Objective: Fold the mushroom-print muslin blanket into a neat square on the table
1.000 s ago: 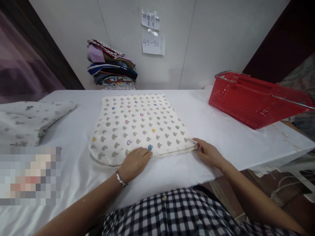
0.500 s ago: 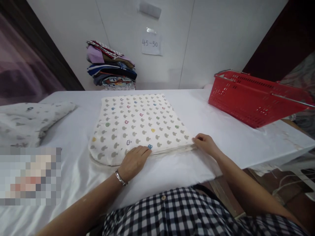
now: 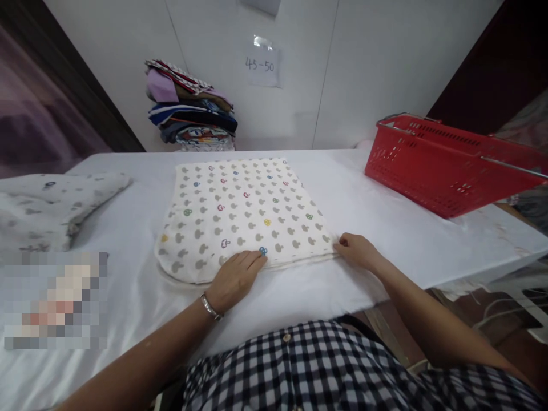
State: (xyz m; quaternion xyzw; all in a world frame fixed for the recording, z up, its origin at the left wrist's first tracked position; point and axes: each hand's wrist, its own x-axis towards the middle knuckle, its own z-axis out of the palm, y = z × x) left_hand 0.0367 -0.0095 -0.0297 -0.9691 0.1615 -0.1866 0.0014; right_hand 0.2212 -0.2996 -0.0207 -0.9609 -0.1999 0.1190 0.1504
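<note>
A folded white cloth [image 3: 244, 214] printed with grey and coloured mushrooms lies flat on the table in front of me. Its left front corner is rounded, and stacked layers show along the front edge. My left hand [image 3: 237, 278], with a metal band at the wrist, rests flat on that edge, fingers stretched out over the print. At the right front corner, my right hand [image 3: 357, 250] pinches the cloth between thumb and curled fingers.
Another printed white cloth [image 3: 55, 208] lies crumpled at the left, near a blurred-out patch. Behind the table rises a pile of folded clothes [image 3: 192, 111]. A red basket [image 3: 454, 165] with metal handles stands at the right on the white-covered table [image 3: 342, 182].
The layers at the cloth's front edge now sit closer together near my right hand. Both hands keep nearly the same places; the view has tilted slightly down.
</note>
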